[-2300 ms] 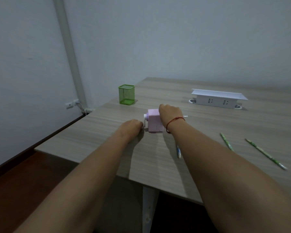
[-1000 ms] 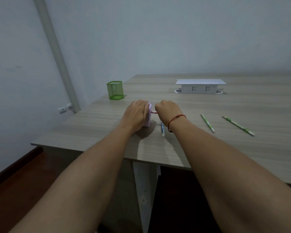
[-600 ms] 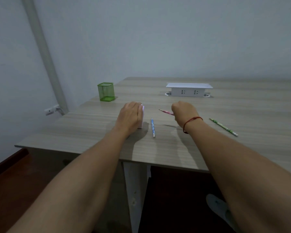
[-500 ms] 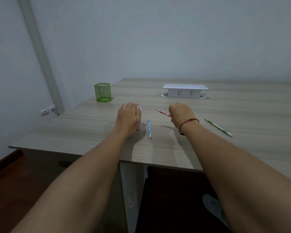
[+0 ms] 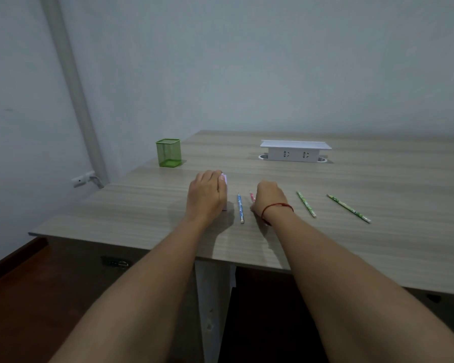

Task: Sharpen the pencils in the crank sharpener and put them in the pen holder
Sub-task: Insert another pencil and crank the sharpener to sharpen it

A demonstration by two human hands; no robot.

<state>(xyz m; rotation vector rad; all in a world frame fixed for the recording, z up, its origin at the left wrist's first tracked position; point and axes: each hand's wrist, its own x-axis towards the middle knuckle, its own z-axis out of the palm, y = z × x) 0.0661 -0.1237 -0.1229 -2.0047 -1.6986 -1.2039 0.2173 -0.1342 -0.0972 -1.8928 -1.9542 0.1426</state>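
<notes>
The left hand (image 5: pixel 207 196) is covering the pink sharpener (image 5: pixel 224 178) while the right hand (image 5: pixel 269 197) is pinching a pink pencil (image 5: pixel 252 197), which could slip, hitting the blue pencil (image 5: pixel 240 207).

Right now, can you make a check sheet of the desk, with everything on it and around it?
Surface: wooden desk, bare between the things.
Job's things: green pen holder at the far left, no pencils showing in it; pink sharpener mostly hidden under the left hand; blue pencil lying flat; two green pencils lying flat to the right; pink pencil in the right hand.
Clutter: nothing seen.
Hands: left hand covers the sharpener; right hand is closed on the pink pencil.
Cables: nothing seen on the desk.
Surroundings: white socket box at the back; wall pipe to the left.
</notes>
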